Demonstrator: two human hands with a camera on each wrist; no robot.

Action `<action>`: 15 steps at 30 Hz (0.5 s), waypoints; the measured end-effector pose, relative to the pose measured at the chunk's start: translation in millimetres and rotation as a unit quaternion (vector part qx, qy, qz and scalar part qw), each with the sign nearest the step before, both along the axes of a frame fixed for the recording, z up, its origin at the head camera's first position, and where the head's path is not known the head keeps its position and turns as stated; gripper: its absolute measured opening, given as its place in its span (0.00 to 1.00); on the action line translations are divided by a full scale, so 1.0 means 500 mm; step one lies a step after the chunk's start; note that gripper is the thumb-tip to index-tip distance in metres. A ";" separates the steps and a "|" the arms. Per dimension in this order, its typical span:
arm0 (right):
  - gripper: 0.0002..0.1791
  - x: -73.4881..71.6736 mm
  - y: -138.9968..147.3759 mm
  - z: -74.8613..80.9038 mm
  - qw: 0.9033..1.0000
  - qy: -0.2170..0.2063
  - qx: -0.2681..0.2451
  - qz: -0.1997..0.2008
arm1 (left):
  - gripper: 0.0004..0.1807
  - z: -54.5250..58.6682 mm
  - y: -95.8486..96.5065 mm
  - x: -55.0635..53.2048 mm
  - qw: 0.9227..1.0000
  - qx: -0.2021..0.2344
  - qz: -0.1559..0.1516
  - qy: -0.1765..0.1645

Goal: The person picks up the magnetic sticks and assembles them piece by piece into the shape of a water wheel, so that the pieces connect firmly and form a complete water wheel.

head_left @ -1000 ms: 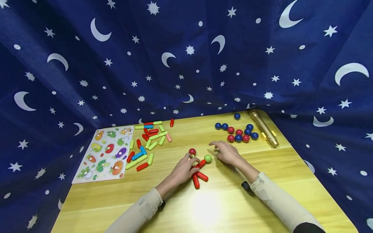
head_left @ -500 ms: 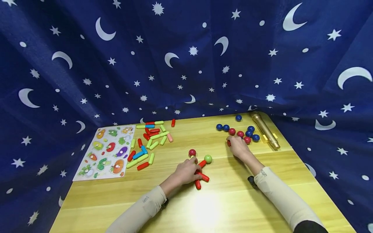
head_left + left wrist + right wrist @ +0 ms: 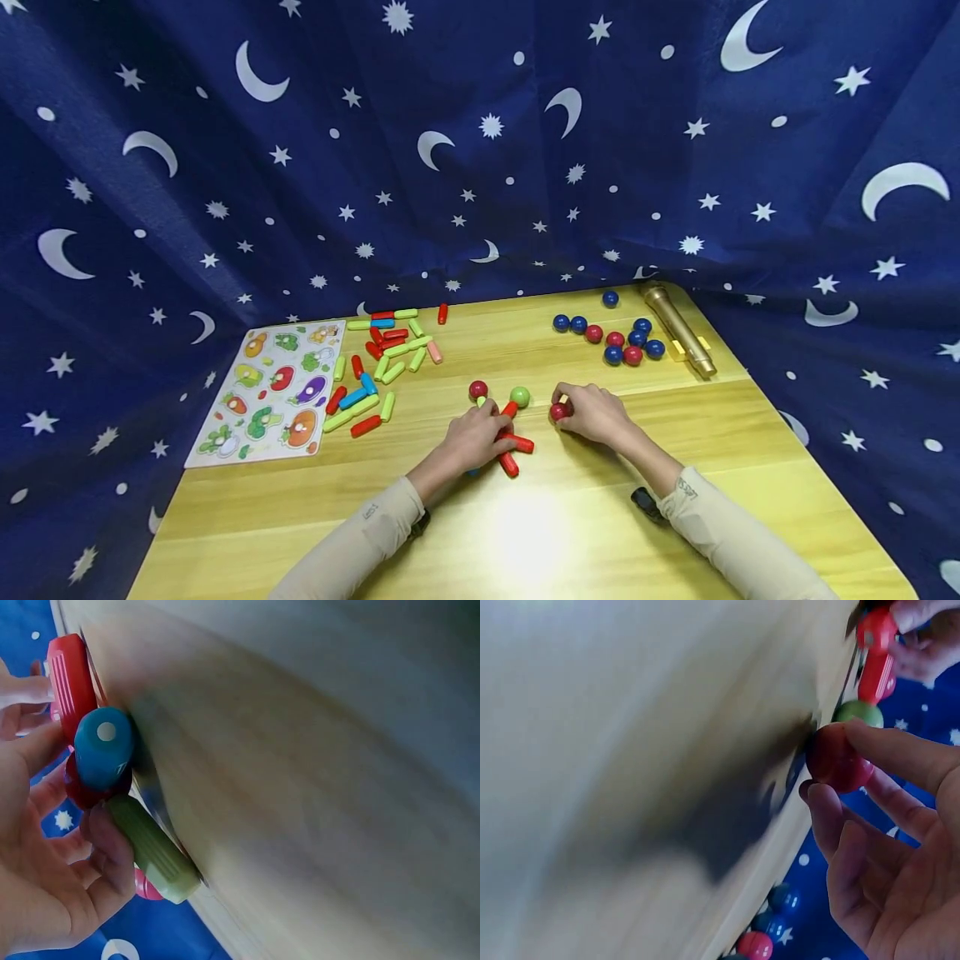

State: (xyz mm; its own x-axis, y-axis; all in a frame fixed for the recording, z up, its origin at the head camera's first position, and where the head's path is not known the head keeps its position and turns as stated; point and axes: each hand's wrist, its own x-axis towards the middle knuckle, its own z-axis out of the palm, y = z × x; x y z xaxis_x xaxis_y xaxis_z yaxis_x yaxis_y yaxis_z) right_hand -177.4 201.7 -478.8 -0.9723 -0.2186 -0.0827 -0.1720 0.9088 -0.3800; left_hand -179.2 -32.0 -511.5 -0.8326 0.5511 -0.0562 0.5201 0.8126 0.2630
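Observation:
In the head view my left hand (image 3: 474,437) grips a joined figure of toy sticks on the table. Several red sticks (image 3: 508,463) fan out from under its fingers. The left wrist view shows a blue stick (image 3: 103,754) end-on and a green stick (image 3: 156,855) against the fingers. A dark red ball (image 3: 477,390) tops the green stick at the far side, and a green ball (image 3: 520,397) caps a red stick. Right of these, my right hand (image 3: 595,414) pinches another red ball (image 3: 559,412) between thumb and fingertips. My left hand hides the figure's centre.
Loose green, red and blue sticks (image 3: 393,373) lie scattered at left, beside a vegetable picture board (image 3: 262,392). Blue and red balls (image 3: 615,339) cluster at back right, near a gold tube (image 3: 678,332). A starry blue curtain (image 3: 480,167) borders the table (image 3: 420,533).
My right hand reached to the ball cluster, took a red ball and brought it back toward the figure. The figure shifted slightly left and turned under my left hand.

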 end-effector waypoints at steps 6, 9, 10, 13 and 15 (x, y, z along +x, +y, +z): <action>0.16 0.025 -0.019 -0.005 1.000 -0.001 -0.023 0.014 | 0.14 0.000 0.005 -0.001 1.000 0.019 0.019 -0.013; 0.17 0.032 -0.025 -0.007 0.999 -0.007 -0.040 0.019 | 0.13 0.000 0.005 -0.001 0.999 0.025 0.023 -0.009; 0.17 0.034 -0.027 -0.008 0.999 -0.008 -0.046 0.021 | 0.12 0.000 0.005 -0.001 0.999 0.027 0.023 -0.007; 0.18 0.039 -0.032 -0.011 0.998 -0.014 -0.059 0.025 | 0.11 -0.001 0.005 0.000 0.999 0.033 0.024 -0.004; 0.18 0.040 -0.034 -0.013 0.997 -0.016 -0.067 0.030 | 0.11 -0.003 0.004 0.001 0.999 0.037 0.025 0.000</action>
